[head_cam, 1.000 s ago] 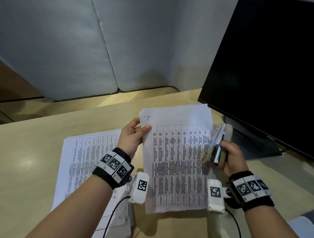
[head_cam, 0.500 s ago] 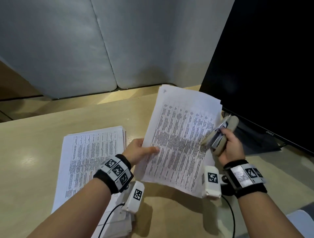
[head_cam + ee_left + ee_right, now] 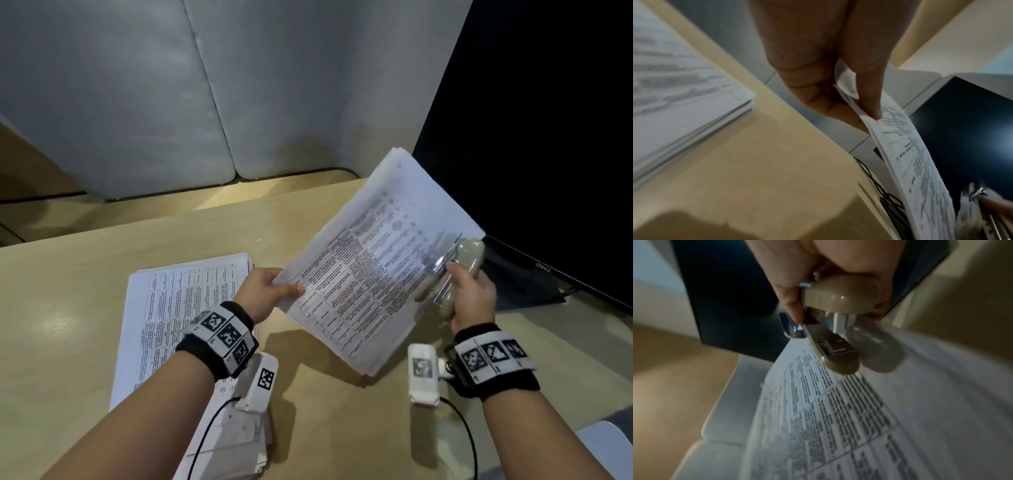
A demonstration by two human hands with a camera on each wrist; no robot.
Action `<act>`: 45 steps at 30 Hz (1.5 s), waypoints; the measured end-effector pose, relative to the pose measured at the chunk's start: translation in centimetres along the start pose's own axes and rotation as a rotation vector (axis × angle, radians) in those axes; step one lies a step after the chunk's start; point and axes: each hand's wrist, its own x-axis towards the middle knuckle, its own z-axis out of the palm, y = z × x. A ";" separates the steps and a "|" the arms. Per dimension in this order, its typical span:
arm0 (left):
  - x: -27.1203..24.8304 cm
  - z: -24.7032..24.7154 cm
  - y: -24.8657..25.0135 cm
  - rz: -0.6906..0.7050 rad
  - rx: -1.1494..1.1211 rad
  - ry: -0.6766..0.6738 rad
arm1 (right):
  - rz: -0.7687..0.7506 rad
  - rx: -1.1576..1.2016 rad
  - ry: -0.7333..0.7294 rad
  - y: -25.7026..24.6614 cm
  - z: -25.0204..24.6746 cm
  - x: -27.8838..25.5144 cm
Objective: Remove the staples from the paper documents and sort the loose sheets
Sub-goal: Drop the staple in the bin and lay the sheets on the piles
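A printed paper document (image 3: 370, 270) of several sheets hangs tilted above the desk, its top corner toward the monitor. My left hand (image 3: 270, 291) pinches its lower left edge between thumb and fingers (image 3: 869, 100). My right hand (image 3: 469, 291) grips a beige stapler (image 3: 459, 270) with metal parts, held against the document's right edge; the right wrist view shows the stapler (image 3: 834, 331) just above the printed page (image 3: 838, 418). A second pile of printed sheets (image 3: 171, 301) lies flat on the desk at the left, also seen as the pile (image 3: 678, 100) in the left wrist view.
A black monitor (image 3: 548, 137) stands at the right, its stand base (image 3: 524, 284) behind my right hand. Grey partition panels (image 3: 171, 102) close the back of the beige desk (image 3: 68, 274). Black cables (image 3: 879, 186) lie near the monitor. A pale object (image 3: 609, 445) sits at the bottom right corner.
The document has swung clockwise and risen toward the monitor. My left hand slid from its top corner down to the lower left edge. The right hand with the stapler stayed beside it.
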 end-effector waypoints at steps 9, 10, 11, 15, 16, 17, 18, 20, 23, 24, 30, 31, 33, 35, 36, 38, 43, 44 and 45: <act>0.3 0.6 2.7 0.126 0.484 -0.205 | -0.883 -1.048 -0.822 -4.3 3.8 -4.0; 0.2 0.9 3.1 0.151 0.531 -0.217 | -0.929 -1.167 -0.875 -4.5 4.5 -4.4; 0.1 1.0 3.4 0.176 0.574 -0.222 | -0.944 -1.267 -0.907 -4.5 5.1 -4.7; 0.0 0.7 3.8 0.264 0.470 -0.149 | -0.830 -1.266 -0.935 -4.6 6.0 -5.1; 0.2 0.4 3.5 0.250 0.368 -0.107 | -0.820 -1.183 -0.913 -4.5 5.9 -5.0; 0.4 0.0 3.0 0.228 0.260 -0.062 | -0.813 -1.068 -0.871 -4.5 5.7 -4.8; 0.4 -0.4 2.4 0.194 0.156 -0.032 | -0.786 -0.938 -0.808 -4.3 5.4 -4.5; 0.4 -1.0 1.0 0.100 0.041 -0.046 | -0.622 -0.704 -0.653 -4.3 4.8 -4.0; -0.4 -1.2 -1.0 -0.014 0.047 -0.139 | -0.318 -0.398 -0.530 -4.2 3.6 -3.0; -0.6 -1.1 -1.3 -0.027 0.031 -0.127 | -0.248 -0.336 -0.493 -4.1 3.1 -2.6; -0.6 0.7 -0.4 0.010 -0.315 0.030 | 0.023 -0.058 -0.331 -2.8 0.9 -1.3; -0.6 1.0 -0.1 0.020 -0.345 0.027 | 0.058 -0.024 -0.321 -2.6 0.6 -1.4; -0.7 1.6 0.4 0.040 -0.388 0.014 | 0.120 0.021 -0.312 -2.1 0.1 -1.6; -0.7 2.0 0.9 0.054 -0.440 -0.002 | 0.150 0.009 -0.332 -1.8 -0.3 -1.9; -0.7 2.2 1.0 0.060 -0.452 -0.005 | 0.167 0.005 -0.347 -1.7 -0.4 -2.1; -0.7 2.4 1.3 0.067 -0.452 -0.003 | 0.190 0.013 -0.356 -1.7 -0.5 -2.4; -0.2 2.4 1.3 0.041 -0.433 0.060 | 0.128 -0.011 -0.401 -1.7 -0.6 -2.3; 0.0 2.3 1.2 0.040 -0.404 0.083 | 0.116 -0.028 -0.395 -1.8 -0.5 -2.3; 0.2 2.1 1.2 0.044 -0.349 0.110 | 0.102 -0.047 -0.399 -2.0 -0.4 -2.4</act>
